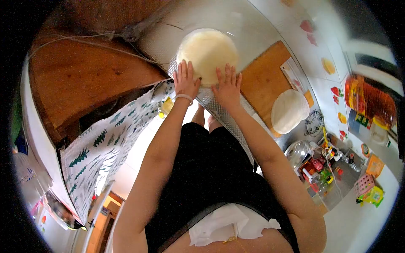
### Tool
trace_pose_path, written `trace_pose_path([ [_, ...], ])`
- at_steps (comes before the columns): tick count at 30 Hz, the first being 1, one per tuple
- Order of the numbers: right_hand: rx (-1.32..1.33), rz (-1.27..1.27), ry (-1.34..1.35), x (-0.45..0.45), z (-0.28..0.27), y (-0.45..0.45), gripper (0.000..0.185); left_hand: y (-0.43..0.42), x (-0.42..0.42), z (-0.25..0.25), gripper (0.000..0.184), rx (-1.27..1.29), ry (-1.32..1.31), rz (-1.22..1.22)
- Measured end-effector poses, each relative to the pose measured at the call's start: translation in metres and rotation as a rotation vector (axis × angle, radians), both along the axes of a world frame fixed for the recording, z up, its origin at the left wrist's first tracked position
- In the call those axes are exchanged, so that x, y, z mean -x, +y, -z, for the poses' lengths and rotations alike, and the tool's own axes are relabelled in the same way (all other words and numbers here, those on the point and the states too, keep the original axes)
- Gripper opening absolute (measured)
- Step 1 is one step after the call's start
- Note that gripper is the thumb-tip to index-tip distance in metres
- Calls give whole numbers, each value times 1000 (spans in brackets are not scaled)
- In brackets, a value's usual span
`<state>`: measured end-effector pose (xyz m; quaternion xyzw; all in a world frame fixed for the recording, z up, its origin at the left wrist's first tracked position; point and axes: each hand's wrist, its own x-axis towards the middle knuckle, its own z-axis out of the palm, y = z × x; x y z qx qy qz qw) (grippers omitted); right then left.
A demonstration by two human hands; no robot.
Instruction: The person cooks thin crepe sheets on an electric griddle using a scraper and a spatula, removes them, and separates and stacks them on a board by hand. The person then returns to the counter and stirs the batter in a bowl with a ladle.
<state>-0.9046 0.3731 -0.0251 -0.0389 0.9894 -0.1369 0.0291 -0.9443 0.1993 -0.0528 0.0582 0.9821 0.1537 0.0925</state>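
A round, pale, flat sheet of dough (207,48) lies on the counter in front of me. My left hand (185,80) rests on its near left edge, fingers stretched out and slightly apart. On the near right edge lies my right hand (228,86), palm down with fingers spread. Neither hand grips anything. A second, whiter dough round (290,111) sits to the right, over the near end of a wooden cutting board (263,78).
A white, flat, patterned object (292,74) lies along the board's far side. Bottles and jars (322,164) crowd the counter at right, near a clear lid (296,152) and a wire rack (314,123). A wooden surface (97,76) with a cable and a patterned cloth (114,139) are at left.
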Motion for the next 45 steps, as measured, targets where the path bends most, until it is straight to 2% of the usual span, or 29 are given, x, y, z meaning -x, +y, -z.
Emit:
trace_pose_path([
  [5, 36, 39, 43, -7, 4, 9, 68, 5, 1, -15, 75, 117, -67, 38],
  [9, 155, 140, 120, -24, -23, 18, 66, 30, -8, -26, 73, -18, 23, 89],
  [16, 210, 437, 169, -100, -48, 69, 55, 100, -52, -42, 66, -136, 52, 412],
  [17, 221, 497, 165, -113, -49, 79, 52, 111, -58, -38, 60, -211, 60, 428],
  [20, 289, 680, 196, -151, -41, 111, 47, 142, -78, -44, 52, -304, -150, 483],
  [23, 298, 814, 231, -189, -34, 138, 43, 170, -97, -44, 45, -581, -310, 498],
  [26, 314, 900, 235, -221, -32, 155, 46, 199, -117, -31, 41, -828, -523, 341],
  [29, 358, 924, 256, -243, -13, 164, 53, 222, -125, 22, 37, -1098, -679, 196],
  [32, 302, 882, 166, -255, -2, 169, 67, 247, -127, 20, 36, -1189, -1010, -204],
  [35, 279, 833, 126, -259, 4, 172, 70, 268, -131, 21, 33, -1238, -1072, -414],
  [37, 288, 825, 77, -257, 3, 173, 71, 272, -128, 82, 30, -1270, -1013, -195],
  [39, 312, 824, 52, -256, 0, 175, 73, 284, -128, 79, 26, -1222, -1024, -229],
  [40, 331, 826, 50, -256, -1, 175, 74, 298, -130, 31, 24, -1156, -1062, -371],
  [41, 349, 827, 49, -256, -4, 176, 74, 308, -132, 3, 22, -1087, -1095, -513],
  [44, 406, 857, 18, -255, -17, 179, 77, 329, -131, 16, 26, -800, -988, -409],
  [45, 396, 862, 39, -255, -20, 181, 77, 333, -132, 12, 27, -824, -966, -352],
])
